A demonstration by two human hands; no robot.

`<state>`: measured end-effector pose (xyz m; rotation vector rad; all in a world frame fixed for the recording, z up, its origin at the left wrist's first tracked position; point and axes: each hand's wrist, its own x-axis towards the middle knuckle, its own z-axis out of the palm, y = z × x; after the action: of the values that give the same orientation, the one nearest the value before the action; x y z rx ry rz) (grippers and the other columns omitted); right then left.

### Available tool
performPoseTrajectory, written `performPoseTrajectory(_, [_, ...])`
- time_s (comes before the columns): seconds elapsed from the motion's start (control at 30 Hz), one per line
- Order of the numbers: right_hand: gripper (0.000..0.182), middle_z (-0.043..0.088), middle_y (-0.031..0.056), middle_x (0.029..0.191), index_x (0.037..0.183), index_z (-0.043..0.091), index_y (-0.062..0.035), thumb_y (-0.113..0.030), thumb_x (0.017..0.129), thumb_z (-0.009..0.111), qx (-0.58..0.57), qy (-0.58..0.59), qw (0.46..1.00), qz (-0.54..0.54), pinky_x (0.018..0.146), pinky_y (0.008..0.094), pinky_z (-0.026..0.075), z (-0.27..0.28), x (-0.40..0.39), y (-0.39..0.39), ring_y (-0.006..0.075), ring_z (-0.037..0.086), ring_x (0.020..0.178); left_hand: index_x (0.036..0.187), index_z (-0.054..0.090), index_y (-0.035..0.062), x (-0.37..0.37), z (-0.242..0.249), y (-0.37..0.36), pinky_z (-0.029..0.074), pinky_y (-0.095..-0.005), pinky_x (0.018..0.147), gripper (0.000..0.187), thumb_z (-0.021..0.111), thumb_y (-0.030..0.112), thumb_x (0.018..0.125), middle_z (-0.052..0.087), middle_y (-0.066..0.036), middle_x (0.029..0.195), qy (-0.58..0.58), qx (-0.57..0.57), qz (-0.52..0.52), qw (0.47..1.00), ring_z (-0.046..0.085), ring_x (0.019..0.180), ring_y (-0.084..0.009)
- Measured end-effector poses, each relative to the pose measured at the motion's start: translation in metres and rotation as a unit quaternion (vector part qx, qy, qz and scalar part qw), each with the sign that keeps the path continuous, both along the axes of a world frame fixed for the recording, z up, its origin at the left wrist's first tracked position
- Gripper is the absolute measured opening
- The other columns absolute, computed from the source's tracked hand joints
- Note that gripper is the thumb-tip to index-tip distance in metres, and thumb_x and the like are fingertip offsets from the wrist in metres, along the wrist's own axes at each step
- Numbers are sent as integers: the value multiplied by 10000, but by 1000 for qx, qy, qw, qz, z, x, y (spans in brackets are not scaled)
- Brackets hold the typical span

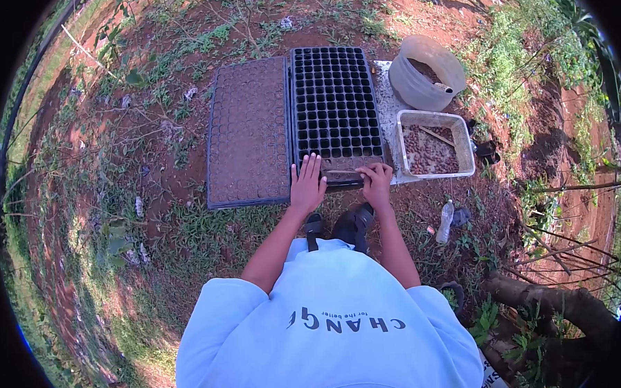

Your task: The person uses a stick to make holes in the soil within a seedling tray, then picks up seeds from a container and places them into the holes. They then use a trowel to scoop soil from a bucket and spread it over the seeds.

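Observation:
A black seedling tray (335, 103) lies in front of me, its upper rows of cells dark and its nearest rows covered with brown soil (337, 166). My left hand (308, 182) rests flat on the near left corner of this tray, fingers stretched out. At the near right corner, my right hand (376, 180) has its fingers closed around one end of a thin stick (344, 171), which lies across the soil towards my left hand. To the left, a second tray (247, 131) is covered all over with soil.
On a pale board (383, 87) at the right stands a white basin (470, 142) with brown pellets and a stick. Behind it is a translucent round tub (416, 85). A plastic bottle (445, 221) lies on the ground; branches (557, 297) are at lower right.

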<state>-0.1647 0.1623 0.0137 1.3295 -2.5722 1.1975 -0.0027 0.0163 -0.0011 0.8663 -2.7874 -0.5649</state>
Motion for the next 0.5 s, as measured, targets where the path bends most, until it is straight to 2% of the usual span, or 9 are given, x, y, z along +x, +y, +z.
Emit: performPoseTrajectory(0.5, [235,576,54,926,915,734,-158,8,787,628,19,22,1000,2,915,424,380,8,-8,-14,302,466,1002,1487,251,67,2,6,-7,75,-527,1170,637,454,325,941,269,-115,1540,4,-5,-23,1000,195,1449,-268])
